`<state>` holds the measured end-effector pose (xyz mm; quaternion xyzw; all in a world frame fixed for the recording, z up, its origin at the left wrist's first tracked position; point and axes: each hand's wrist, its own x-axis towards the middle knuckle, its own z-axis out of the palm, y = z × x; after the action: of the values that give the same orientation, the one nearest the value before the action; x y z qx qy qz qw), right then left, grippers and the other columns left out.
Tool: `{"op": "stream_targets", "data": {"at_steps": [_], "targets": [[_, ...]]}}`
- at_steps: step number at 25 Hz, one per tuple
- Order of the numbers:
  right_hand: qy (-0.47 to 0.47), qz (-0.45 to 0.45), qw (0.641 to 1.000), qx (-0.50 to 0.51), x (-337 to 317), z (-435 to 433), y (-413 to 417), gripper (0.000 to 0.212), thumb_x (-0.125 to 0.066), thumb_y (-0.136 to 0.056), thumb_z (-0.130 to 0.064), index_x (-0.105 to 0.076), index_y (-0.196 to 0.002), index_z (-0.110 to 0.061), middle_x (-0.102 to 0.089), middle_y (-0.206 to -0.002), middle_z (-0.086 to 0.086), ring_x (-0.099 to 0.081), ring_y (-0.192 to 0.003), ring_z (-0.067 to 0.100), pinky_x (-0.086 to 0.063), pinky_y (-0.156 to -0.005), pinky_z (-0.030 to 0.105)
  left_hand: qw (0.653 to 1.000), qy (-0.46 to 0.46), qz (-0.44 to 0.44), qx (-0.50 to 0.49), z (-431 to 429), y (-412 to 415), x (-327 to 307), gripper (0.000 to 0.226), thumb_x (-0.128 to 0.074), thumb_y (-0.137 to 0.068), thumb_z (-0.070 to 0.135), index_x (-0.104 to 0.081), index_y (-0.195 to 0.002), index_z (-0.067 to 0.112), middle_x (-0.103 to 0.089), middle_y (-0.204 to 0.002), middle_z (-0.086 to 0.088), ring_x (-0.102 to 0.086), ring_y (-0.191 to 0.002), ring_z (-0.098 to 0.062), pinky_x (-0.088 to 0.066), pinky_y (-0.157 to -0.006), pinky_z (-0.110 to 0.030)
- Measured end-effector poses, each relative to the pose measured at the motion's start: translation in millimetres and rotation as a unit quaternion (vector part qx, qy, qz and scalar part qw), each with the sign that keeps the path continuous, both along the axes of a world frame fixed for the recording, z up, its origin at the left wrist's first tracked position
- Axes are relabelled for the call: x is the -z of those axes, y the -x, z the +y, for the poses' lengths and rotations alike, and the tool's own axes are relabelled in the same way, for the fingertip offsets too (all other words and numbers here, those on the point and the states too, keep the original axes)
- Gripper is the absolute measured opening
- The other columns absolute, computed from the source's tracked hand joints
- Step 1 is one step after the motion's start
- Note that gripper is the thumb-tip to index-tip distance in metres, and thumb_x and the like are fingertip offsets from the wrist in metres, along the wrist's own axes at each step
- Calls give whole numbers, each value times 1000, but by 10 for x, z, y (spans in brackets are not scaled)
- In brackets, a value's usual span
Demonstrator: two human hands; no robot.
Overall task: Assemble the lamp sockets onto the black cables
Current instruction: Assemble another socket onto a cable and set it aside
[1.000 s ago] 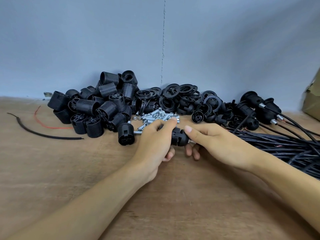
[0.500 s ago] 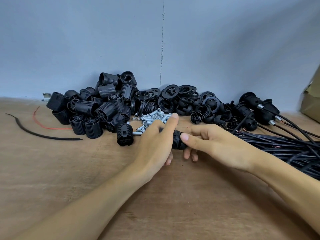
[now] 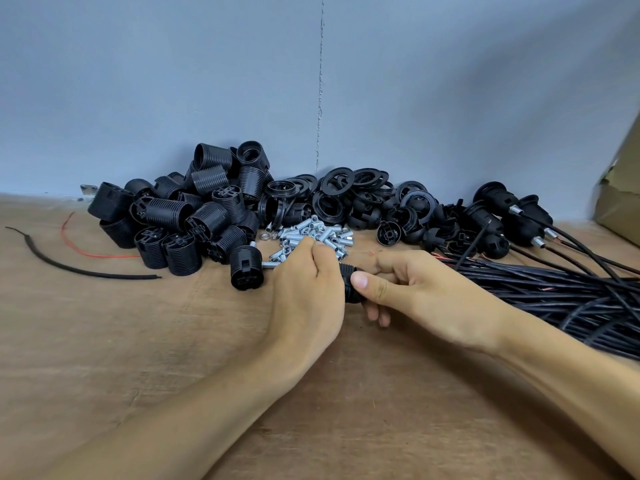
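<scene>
Since a second ago the left hand [image 3: 308,289] has curled its forefinger in, and the right thumb has slid onto the lamp socket [image 3: 350,284]. That socket sits just in front of the pile of silver threaded tubes [image 3: 311,237]. Both hands grip it, the right hand [image 3: 426,296] from the side of the black cables [image 3: 554,296]. Likely risks: crossed threads if the halves tilt, a wire pinched inside, or the left knuckles scattering the tubes close behind them.

Cardboard box [image 3: 620,206] far right; loose red wire [image 3: 104,255] left; possibly metal bracket [image 3: 87,190] against wall [image 3: 173,81].
</scene>
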<state>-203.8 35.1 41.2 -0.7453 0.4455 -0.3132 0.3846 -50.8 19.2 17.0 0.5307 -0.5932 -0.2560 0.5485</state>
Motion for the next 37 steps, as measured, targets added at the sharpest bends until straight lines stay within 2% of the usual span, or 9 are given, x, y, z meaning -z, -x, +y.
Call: {"op": "stream_targets", "data": {"at_steps": [4,9,17,22,25,28,31,36,37], "targets": [[-9,-4,1000,5,-10,14,-2,46,-58,-89,-42,-61,-94,4,-66,-65,0,-60,-60,12,-50,-62,21,1000,15,-8,10,4,-6,9,31,-39,-100,9,-47,-74,-6,-42,-59,1,-40,-56,-5,-37,-56,-18],[-2,2,1000,17,22,17,-18,48,-58,-88,-44,-64,-99,3,-66,-64,-3,-60,-59,10,-50,-63,22,999,35,-40,4,16,-25,20,33,-37,-101,13,-44,-71,3,-45,-58,0,-43,-59,-6,-36,-59,-21],[11,2,999,41,72,31,-40,29,-59,-93,-41,-69,-100,-15,-69,-66,-1,-62,-60,10,-51,-64,22,998,53,-44,1,24,-23,49,33,-36,-102,13,-43,-71,6,-44,-58,1,-44,-60,-7,-35,-60,-24],[16,16,999,33,56,-9,-48,44,-56,-91,-47,-68,-112,-11,-72,-74,5,-64,-64,12,-54,-71,30,1000,15,-3,11,1,-43,46,34,-40,-102,16,-38,-68,11,-47,-54,5,-43,-55,-1,-36,-55,-16],[31,36,998,39,56,-49,-18,37,-55,-97,-42,-68,-119,-15,-74,-80,5,-67,-70,15,-56,-78,34,999,-7,17,28,-34,-27,56,38,-45,-103,24,-38,-67,16,-53,-54,21,-46,-54,3,-36,-56,-11],[84,82,992,39,53,-52,16,33,-53,-99,-43,-66,-125,-28,-74,-96,-5,-68,-84,7,-55,-85,35,997,-28,10,66,-34,4,70,33,-49,-102,34,-45,-72,21,-57,-55,22,-53,-55,4,-39,-56,-10],[155,146,975,62,58,-67,45,42,-53,-95,-54,-62,-131,-35,-70,-113,-16,-64,-99,3,-50,-87,31,992,-66,22,101,-50,-7,71,29,-48,-101,43,-48,-75,28,-56,-51,16,-51,-48,-4,-41,-57,-22],[225,197,941,156,73,-141,166,40,-61,-91,-52,-59,-128,-39,-71,-105,-15,-62,-88,2,-47,-86,24,991,-75,6,107,-43,-36,57,2,-52,-100,41,-54,-100,41,-64,-71,14,-56,-55,-4,-43,-65,-28],[233,213,934,169,80,-150,180,39,-61,-91,-52,-58,-128,-40,-69,-105,-17,-59,-87,1,-46,-90,29,992,-74,-8,105,-37,-32,55,11,-54,-99,37,-53,-109,42,-65,-83,16,-58,-58,-4,-45,-66,-28]]}}
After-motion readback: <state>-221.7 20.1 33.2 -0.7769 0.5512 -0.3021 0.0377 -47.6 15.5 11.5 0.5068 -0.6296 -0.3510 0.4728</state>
